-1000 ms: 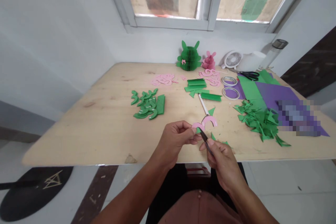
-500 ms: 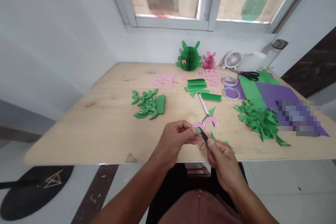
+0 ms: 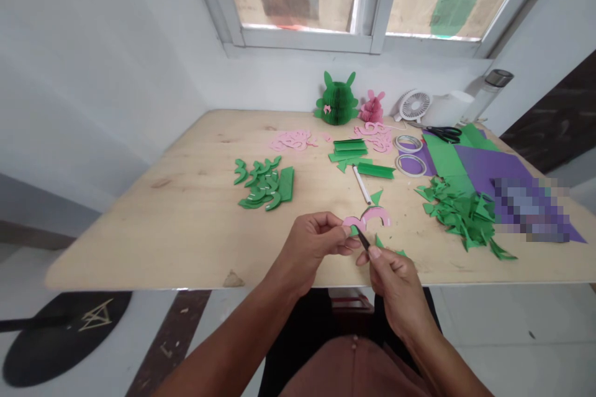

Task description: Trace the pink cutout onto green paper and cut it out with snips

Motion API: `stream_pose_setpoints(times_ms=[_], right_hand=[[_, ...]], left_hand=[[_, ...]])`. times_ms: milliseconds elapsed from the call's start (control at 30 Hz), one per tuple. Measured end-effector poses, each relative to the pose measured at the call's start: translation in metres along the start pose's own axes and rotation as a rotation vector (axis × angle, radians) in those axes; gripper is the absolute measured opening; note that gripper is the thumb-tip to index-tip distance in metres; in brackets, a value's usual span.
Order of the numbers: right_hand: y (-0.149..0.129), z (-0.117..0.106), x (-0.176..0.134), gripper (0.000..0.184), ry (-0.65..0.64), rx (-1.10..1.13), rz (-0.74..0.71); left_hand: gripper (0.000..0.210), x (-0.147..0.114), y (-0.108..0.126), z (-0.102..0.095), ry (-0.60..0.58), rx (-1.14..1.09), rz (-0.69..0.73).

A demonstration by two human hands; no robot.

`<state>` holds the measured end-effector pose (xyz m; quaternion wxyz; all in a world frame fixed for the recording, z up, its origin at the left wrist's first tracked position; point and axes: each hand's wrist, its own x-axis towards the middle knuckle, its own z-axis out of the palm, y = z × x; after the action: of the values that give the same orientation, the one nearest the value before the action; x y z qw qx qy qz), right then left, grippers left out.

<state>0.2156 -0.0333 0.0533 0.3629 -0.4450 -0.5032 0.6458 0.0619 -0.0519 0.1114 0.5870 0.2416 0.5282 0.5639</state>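
Note:
Between its thumb and fingers, my left hand [image 3: 321,237] pinches a curvy pink paper piece [image 3: 375,217] with small white marks. Green paper shows just under the pink edge by the fingertips. In my right hand [image 3: 393,270] is a pair of dark, slim-bladed scissors [image 3: 364,239]; the hand hides their handles. Their tip touches the paper beside my left fingertips. Just beyond the held piece lies a white pen [image 3: 362,185]. Small green offcuts [image 3: 379,242] are on the table near my right hand.
Cut green shapes [image 3: 264,185] are heaped on the wooden table [image 3: 153,236] at left. Green scraps [image 3: 460,211] and purple sheets [image 3: 488,164] lie right. Behind are pink cutouts [image 3: 293,139], tape rolls [image 3: 410,165], black-handled scissors [image 3: 444,133], a paper figure [image 3: 338,102] and a fan [image 3: 414,105].
The blades have shifted slightly against the paper, and less of their length shows past my right thumb. Both hands otherwise stay in nearly the same place.

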Motion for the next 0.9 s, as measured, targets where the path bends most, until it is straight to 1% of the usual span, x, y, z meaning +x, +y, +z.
stream_pose_setpoints(times_ms=[133,300,433,700,900], right_hand=[[-0.002,-0.001,-0.001,0.042,-0.016,-0.014,0.013],[-0.004,-0.003,-0.002,0.042,-0.048,-0.023,0.014],[-0.004,-0.005,-0.001,0.041,-0.066,-0.033,0.010],[-0.008,-0.004,-0.003,0.043,-0.104,0.005,0.067],[-0.009,-0.003,-0.005,0.043,-0.115,0.040,0.075]], left_hand=[[0.022,0.001,0.000,-0.002,-0.005,0.013,-0.003],[0.021,0.001,0.004,-0.005,-0.045,0.076,-0.001],[0.019,0.001,0.009,-0.007,-0.072,0.123,-0.029],[0.019,0.003,0.013,-0.011,-0.133,0.157,-0.077],[0.018,0.002,0.016,-0.012,-0.160,0.178,-0.098]])
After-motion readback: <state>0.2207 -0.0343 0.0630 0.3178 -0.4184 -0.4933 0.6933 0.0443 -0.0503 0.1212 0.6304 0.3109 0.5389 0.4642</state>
